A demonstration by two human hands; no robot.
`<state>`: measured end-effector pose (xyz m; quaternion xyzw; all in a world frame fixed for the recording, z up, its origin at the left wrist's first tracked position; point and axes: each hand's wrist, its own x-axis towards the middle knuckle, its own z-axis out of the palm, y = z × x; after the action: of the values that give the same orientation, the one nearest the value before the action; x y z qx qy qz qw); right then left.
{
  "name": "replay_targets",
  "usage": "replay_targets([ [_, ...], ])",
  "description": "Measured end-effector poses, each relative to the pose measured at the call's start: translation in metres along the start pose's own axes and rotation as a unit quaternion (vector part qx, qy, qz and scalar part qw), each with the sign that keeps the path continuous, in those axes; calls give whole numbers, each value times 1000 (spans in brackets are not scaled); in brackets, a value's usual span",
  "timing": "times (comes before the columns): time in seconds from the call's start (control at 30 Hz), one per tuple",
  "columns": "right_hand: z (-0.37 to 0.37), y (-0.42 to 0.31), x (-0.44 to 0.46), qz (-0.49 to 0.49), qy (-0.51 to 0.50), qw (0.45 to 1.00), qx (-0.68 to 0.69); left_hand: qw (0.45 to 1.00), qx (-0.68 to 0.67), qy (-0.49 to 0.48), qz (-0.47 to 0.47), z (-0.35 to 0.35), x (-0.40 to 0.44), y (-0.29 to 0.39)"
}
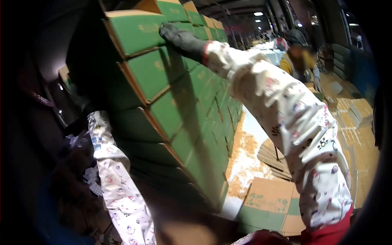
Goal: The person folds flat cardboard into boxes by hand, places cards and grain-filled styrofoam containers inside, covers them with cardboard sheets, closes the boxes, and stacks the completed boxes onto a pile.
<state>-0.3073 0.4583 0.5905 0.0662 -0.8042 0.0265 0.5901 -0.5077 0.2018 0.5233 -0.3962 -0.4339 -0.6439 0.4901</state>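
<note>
My right hand (179, 38), in a dark glove, reaches up to a tall stack of green cardboard boxes. It rests against the printed front of an upper green box (136, 32), near that box's right end, with the fingers lying along the cardboard. My left hand (83, 104) is at the shadowed left side of the stack. Darkness hides its fingers, so I cannot tell whether it touches a box. Pale patterned sleeves cover both arms.
A flattened carton (267, 200) lies on the floor at lower right, near scattered tan bits (245, 151). More cartons (359, 134) lie along the right side. A person (300, 57) is in the background. White scraps (93, 179) lie at lower left.
</note>
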Motion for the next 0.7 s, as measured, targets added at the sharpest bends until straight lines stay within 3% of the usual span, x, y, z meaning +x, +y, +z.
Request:
replay_targets([
  [0.07,-41,-30,-84,107,-126,978,131,995,-82,-34,50,-8,-64,75],
  [0.1,-51,-17,-148,30,-115,979,166,988,-123,-68,61,-10,-101,111],
  [0.17,-99,-25,-277,294,-222,919,140,941,-229,-240,64,-4,-196,182],
  [0.2,-117,-10,-358,319,-233,912,108,896,-259,-357,49,5,-243,216],
  [0.23,-146,-10,-436,468,-213,853,91,855,-176,-481,77,15,-288,243],
  [0.27,-180,-17,-517,626,-167,762,-11,869,-149,-471,-28,15,-376,224],
  [0.3,-213,-24,-610,628,-113,744,-197,856,-44,-514,-39,7,-447,202],
  [0.33,-250,-46,-692,612,-58,724,-313,798,72,-557,-217,-9,-511,186],
  [0.37,-267,-79,-779,597,-79,696,-392,701,179,-595,-350,-28,-583,163],
  [0.4,-273,-110,-796,683,-87,684,-242,624,169,-646,-405,-53,-644,137],
  [0.43,-264,-138,-786,644,-168,627,-405,523,90,-693,-488,-52,-639,154],
  [0.47,-263,-142,-815,543,-187,659,-486,551,159,-664,-480,-52,-639,176],
  [0.53,-266,-136,-791,682,-153,608,-377,572,196,-647,-465,-48,-635,184],
  [0.57,-264,-135,-824,642,-123,632,-416,594,202,-634,-451,-50,-639,184],
  [0.6,-270,-135,-829,690,-6,674,-264,624,212,-613,-436,-49,-642,183],
  [0.63,-279,-136,-817,699,138,698,-73,618,224,-608,-446,-39,-619,189],
  [0.67,-285,-138,-795,677,285,670,111,612,235,-599,-460,-28,-585,201],
  [0.7,-315,-131,-761,716,284,589,243,664,199,-582,-425,-22,-557,202],
])
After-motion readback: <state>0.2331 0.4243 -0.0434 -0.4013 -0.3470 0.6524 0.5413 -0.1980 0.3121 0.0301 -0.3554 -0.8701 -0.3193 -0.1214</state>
